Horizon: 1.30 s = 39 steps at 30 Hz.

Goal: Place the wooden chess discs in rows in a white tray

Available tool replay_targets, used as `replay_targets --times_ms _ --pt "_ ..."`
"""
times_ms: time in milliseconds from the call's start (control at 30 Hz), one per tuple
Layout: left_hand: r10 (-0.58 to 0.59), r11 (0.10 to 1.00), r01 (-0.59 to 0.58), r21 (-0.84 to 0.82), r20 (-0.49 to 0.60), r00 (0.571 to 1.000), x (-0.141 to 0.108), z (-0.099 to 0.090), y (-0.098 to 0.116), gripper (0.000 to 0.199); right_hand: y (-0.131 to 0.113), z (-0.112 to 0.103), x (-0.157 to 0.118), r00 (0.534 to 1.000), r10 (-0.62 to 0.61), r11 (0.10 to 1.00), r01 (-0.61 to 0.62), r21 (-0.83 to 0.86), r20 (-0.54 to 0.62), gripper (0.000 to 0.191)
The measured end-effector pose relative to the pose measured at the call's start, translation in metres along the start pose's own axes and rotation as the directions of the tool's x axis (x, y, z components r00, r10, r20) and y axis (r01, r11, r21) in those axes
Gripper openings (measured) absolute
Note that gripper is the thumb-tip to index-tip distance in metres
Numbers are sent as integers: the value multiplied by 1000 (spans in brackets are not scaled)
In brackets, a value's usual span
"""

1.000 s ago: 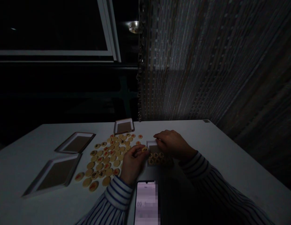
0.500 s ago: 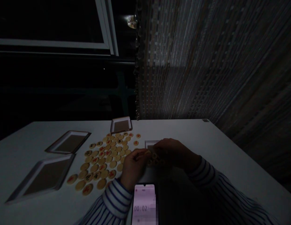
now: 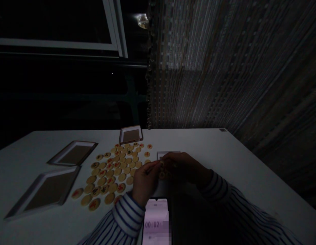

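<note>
Because the left hand (image 3: 145, 179) and right hand (image 3: 186, 167) hide most of the small white-rimmed box (image 3: 168, 152) under them, its long way is unclear; its far edge runs sideways. Both hands curl in close, but I can't tell what they pinch. Round tan pieces (image 3: 112, 187) lie left; a black-edged phone (image 3: 155, 216) is cut off below.

Matt, wooden-looking discs (image 3: 122, 177) (smooth tabletop (image 3: 221, 153))
</note>
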State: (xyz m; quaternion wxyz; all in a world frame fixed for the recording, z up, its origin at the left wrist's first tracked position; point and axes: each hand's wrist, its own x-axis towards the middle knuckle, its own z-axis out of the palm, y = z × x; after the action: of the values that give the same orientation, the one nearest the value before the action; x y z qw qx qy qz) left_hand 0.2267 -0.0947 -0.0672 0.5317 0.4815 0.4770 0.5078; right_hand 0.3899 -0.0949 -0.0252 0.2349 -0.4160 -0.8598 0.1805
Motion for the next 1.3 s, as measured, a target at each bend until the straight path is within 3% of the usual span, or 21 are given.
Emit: replay_targets --times_ms 267,600,833,1133,1300 --pt "25 999 -24 -28 19 1000 0 -1 0 20 1 4 3 997 -4 999 7 43 -72 19" --pt "64 996 -62 68 -23 998 1 -3 -1 19 2 1 4 998 -63 997 62 -52 -11 27" --pt "45 999 -45 5 -53 998 -2 1 10 12 1 1 6 996 -91 989 91 -112 6 24" --pt "18 999 -20 -25 -95 995 -1 -2 6 19 7 8 4 997 56 997 -53 52 -59 20" --pt "10 997 -15 -70 -81 997 0 -2 3 23 4 7 4 997 59 995 -55 85 -48 22"
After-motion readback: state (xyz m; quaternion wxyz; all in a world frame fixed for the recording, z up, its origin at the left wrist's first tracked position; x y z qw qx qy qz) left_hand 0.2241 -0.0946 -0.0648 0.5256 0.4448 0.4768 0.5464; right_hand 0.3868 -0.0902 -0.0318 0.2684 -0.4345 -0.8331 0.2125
